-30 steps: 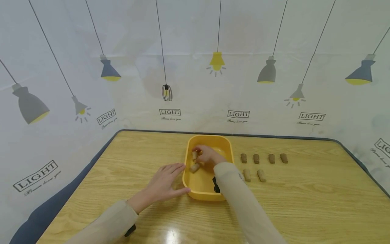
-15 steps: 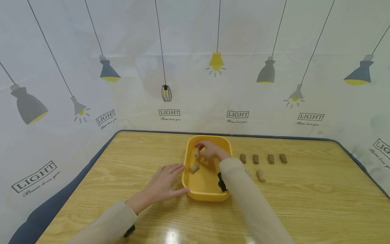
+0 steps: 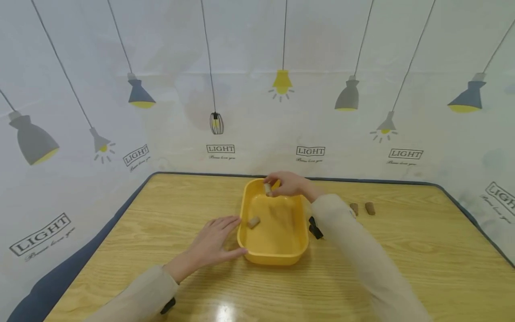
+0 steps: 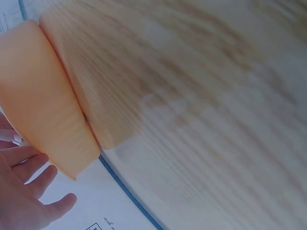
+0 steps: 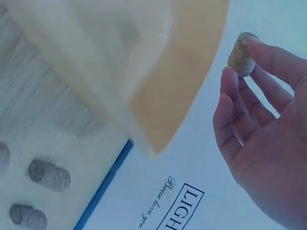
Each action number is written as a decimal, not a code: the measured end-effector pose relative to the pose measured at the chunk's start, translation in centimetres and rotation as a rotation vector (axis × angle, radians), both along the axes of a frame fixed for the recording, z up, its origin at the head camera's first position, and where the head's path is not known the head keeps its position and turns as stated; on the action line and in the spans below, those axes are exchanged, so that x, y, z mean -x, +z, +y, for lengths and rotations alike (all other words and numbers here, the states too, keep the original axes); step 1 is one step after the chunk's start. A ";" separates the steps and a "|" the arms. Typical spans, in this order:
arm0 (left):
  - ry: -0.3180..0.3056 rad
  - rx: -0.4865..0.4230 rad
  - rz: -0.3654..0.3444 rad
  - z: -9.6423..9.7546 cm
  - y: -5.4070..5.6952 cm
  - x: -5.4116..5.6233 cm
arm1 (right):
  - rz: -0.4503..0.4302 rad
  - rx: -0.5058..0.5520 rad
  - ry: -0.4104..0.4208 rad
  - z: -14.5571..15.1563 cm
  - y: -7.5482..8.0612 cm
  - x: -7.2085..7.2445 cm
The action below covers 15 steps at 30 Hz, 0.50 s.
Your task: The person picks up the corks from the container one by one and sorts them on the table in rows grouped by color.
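Note:
Over the far part of a yellow tray [image 3: 276, 259], my right hand [image 3: 290, 183] pinches a cork [image 3: 268, 189] between thumb and fingertips. The right wrist view shows that cork [image 5: 243, 55] held upright and slightly tilted, its speckled side facing out. A second cork [image 3: 254, 222] lies on the tray's floor near the left wall. My left hand [image 3: 213, 239] rests at the tray's left side, fingers spread and thumb by the near corner. In the left wrist view its fingertips [image 4: 42, 158] are right at the tray's rim.
Two brown corks [image 3: 370, 208] stand on the wooden table [image 3: 422, 250] right of the tray; the right sleeve [image 3: 358, 237] covers the area where others were. A lamp-printed sheet [image 3: 249, 89] rises behind the table's dark far edge. A black strap piece [image 3: 315, 229] hangs at the right cuff.
My right hand has raised the cork from inside the tray, upward and to the right. Its sleeve now hides several table corks. My left hand keeps its place at the tray.

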<state>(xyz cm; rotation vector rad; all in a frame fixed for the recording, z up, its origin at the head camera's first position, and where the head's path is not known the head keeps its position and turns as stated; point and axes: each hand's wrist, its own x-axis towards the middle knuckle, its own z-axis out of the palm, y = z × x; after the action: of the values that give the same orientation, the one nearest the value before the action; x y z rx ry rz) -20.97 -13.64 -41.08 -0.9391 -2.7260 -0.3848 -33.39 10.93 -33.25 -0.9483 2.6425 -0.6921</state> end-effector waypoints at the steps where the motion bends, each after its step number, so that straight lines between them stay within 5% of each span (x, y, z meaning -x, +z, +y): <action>1: 0.000 -0.001 -0.001 0.0 0.0 0.0 | 0.003 0.006 0.021 0.3 0.1 -0.2; 6: -0.005 -0.010 0.006 0.0 -0.1 0.0 | 0.020 0.065 0.118 2.2 0.3 -1.4; 15: -0.013 -0.009 0.021 -0.1 -0.1 0.0 | -0.022 0.069 0.103 5.4 0.7 -3.1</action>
<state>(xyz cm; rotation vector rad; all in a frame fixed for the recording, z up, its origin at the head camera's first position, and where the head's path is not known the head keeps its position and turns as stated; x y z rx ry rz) -20.93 -13.73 -41.14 -0.9537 -2.6986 -0.3873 -30.25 16.29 -32.54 -1.0810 2.5453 -0.7695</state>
